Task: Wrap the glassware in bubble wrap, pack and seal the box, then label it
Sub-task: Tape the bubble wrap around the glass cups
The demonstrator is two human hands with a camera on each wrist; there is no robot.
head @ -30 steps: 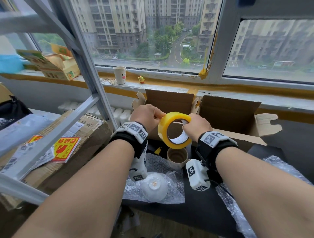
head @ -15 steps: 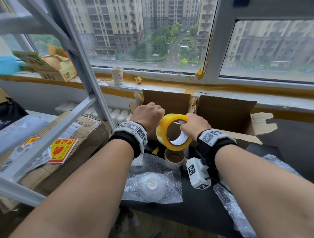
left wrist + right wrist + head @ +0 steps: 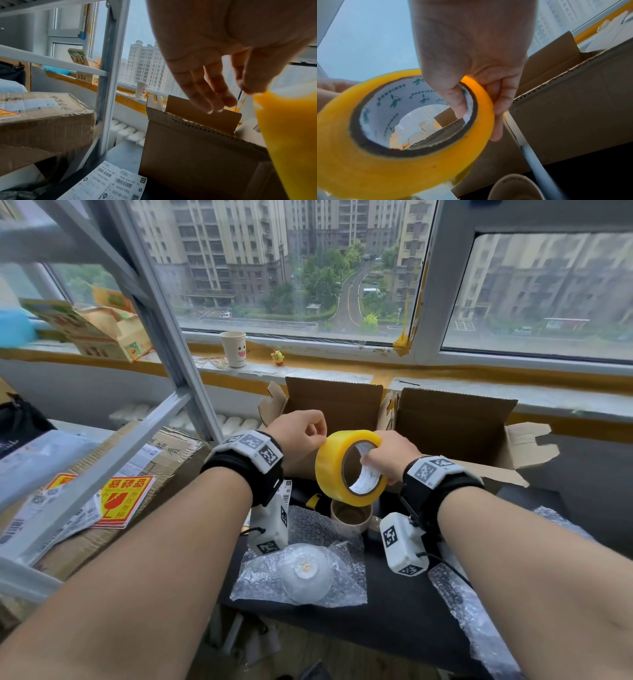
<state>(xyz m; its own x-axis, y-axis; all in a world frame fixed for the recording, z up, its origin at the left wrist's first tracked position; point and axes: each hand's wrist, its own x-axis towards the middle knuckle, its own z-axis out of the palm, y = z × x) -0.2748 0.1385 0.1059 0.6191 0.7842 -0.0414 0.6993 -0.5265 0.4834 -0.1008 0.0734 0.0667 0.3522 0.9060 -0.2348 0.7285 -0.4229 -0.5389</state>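
Note:
My right hand [image 3: 387,455] grips the yellow tape roll [image 3: 329,469] in the air, thumb inside the core and fingers round the outside [image 3: 501,102]. My left hand [image 3: 301,433] pinches the tape end at the roll's upper left rim with thumb and forefinger [image 3: 247,86]. The other fingers hang loose. An open cardboard box [image 3: 455,426] stands behind the hands with its flaps up. Below the roll stands a beige mug [image 3: 349,513], also in the right wrist view [image 3: 513,189]. A white bowl [image 3: 305,571] sits wrapped in bubble wrap on the black table [image 3: 394,611].
A grey metal shelf frame [image 3: 164,330] slants across the left. Under it a big sealed carton [image 3: 113,542] carries red-and-yellow fragile stickers [image 3: 125,501]. Shipping labels [image 3: 106,181] lie by the box. More bubble wrap [image 3: 462,594] lies at the right. A paper cup [image 3: 234,349] stands on the sill.
Both hands stay at the roll in almost the same place. The roll has tilted a little, and my left thumb and forefinger have closed on its upper rim.

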